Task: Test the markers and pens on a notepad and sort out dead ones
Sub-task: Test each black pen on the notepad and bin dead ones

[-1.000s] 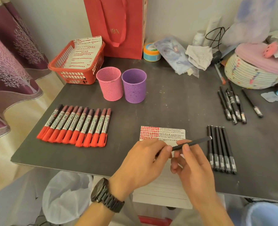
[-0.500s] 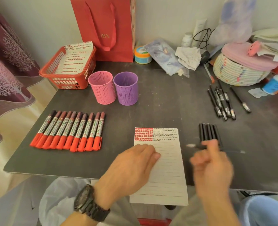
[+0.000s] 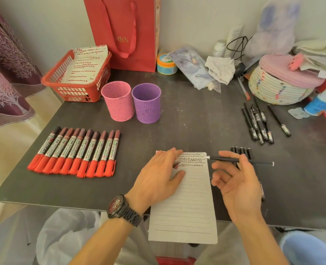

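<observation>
Black pen (image 3: 223, 159) uncapped, tip at scribbled top corner of notepad (image 3: 189, 203), pinched between thumb and forefinger of right hand (image 3: 236, 180), other fingers loose. Left hand (image 3: 158, 178) flat on notepad, fingers straight, likely pinning sheet for test stroke. Row of black pens (image 3: 242, 150) just behind right hand; red markers (image 3: 78, 152) lined up well left, probably kept as sorted groups

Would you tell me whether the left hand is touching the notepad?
Touching: the head view shows the left hand resting flat on the notepad, near its top.
</observation>
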